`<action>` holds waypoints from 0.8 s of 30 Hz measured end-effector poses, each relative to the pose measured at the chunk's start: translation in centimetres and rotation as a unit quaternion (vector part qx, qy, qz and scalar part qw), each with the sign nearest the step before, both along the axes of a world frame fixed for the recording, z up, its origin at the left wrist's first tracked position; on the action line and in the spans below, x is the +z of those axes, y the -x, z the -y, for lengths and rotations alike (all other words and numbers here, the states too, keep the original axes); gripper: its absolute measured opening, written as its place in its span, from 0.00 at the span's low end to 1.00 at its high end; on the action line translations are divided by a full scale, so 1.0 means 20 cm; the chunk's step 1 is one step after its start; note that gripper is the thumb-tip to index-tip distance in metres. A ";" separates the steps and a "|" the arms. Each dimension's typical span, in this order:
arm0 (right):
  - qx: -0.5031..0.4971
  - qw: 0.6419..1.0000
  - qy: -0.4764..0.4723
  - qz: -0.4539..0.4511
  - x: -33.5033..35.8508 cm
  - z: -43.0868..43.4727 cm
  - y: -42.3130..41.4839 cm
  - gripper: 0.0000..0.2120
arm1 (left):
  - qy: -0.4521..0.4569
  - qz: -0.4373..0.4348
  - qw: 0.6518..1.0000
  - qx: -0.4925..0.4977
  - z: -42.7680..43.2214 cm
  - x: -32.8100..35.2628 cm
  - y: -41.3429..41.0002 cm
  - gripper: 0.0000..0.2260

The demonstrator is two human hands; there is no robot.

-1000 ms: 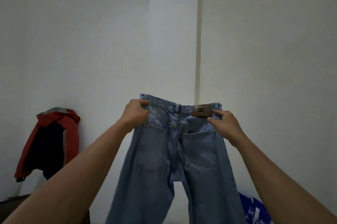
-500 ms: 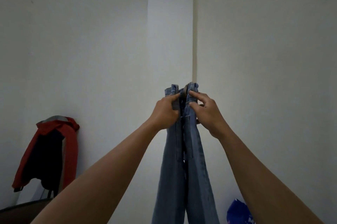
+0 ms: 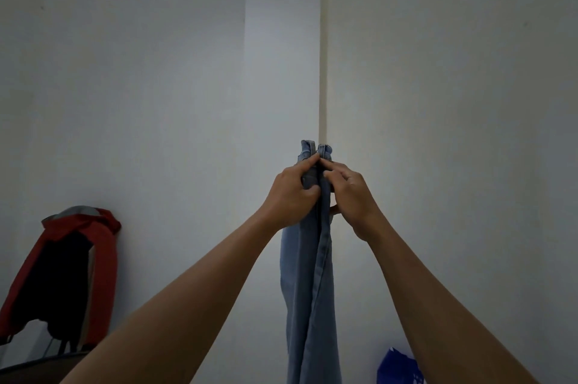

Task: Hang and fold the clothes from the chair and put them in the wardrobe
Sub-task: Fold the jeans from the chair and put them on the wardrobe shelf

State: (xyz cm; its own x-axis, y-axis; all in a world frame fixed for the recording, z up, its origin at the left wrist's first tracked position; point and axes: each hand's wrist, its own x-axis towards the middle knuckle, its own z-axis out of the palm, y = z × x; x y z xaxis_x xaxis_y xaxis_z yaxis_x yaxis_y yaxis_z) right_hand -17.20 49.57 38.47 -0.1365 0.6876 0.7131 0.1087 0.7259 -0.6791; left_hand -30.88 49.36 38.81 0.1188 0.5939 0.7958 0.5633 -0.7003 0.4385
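A pair of light blue jeans (image 3: 309, 289) hangs in the air in front of a white wall corner, folded lengthwise so the two legs lie together. My left hand (image 3: 292, 192) grips the waistband from the left. My right hand (image 3: 350, 196) pinches the waistband from the right, fingertips meeting the left hand's at the top. The legs drop straight down past the bottom edge of the view.
A red and black jacket (image 3: 62, 277) hangs over a chair back at the lower left. The chair's dark edge (image 3: 37, 368) shows at the bottom left. A blue bag (image 3: 398, 368) sits low on the right against the wall.
The jeans were held spread open by the waistband; my hands came together, folding them in half lengthwise, and rose slightly.
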 end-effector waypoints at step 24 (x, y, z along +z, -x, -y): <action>0.103 0.994 0.036 -0.025 0.04 0.00 -0.09 0.18 | 0.097 0.129 0.965 -0.209 0.01 -0.02 0.09 0.33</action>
